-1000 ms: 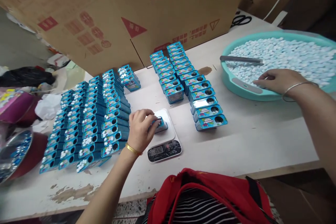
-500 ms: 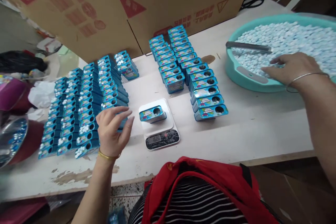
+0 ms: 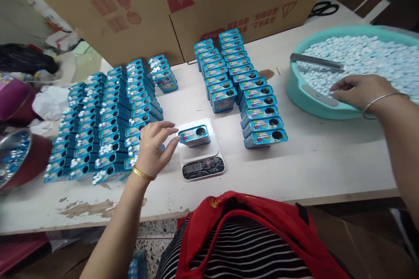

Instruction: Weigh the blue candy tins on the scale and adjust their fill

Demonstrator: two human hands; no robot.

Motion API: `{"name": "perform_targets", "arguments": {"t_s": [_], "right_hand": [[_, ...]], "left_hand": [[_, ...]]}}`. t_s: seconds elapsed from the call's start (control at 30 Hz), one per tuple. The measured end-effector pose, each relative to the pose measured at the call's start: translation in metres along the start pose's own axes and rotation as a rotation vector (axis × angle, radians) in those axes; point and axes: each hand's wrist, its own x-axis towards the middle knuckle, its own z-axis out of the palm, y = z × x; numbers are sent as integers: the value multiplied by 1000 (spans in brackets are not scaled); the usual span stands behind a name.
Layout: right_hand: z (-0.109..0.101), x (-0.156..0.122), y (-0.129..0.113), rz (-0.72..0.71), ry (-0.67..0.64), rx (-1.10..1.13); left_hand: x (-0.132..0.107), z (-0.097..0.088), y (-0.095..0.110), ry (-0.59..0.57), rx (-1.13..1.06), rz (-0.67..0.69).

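Observation:
A small blue candy tin [image 3: 195,136] with a round hole in its top stands on the white kitchen scale [image 3: 209,150]. My left hand [image 3: 155,146] is at the tin's left end, thumb and fingers apart. Its fingertips are close to the tin; whether they touch it I cannot tell. Over the near side of a turquoise basin [image 3: 304,96], my right hand [image 3: 363,89] has its fingers drawn together at the pale candies [image 3: 355,52]. What lies between those fingertips is hidden. A grey flat-handled tool [image 3: 317,62] rests across the basin's left rim.
Rows of blue tins [image 3: 111,135], many topped with white candies, stand at left. More tins [image 3: 258,113] stand in two rows right of the scale. A large cardboard box [image 3: 131,22] backs the table. A bowl [image 3: 32,157] of blue wrapped pieces sits far left.
My left hand has moved right, from beside the tin rows to the tin on the scale. My right hand's fingers have drawn closer together at the candies. The scale's reading has changed.

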Motion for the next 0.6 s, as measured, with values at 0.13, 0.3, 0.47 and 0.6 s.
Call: {"name": "perform_targets", "arguments": {"t_s": [0.13,0.3,0.47,0.6], "right_hand": [[-1,-3,-3,3,-8,39],[1,4,-5,-46,-77,62],[4,6,-7,-76,-11,79],[6,6,-7,-108,0,89]], "left_hand": [[8,10,3,-167,23,42],[29,27,15,-391,116,112],[77,50,39,-249,112,150],[104,87,49,-276,169,171]]}}
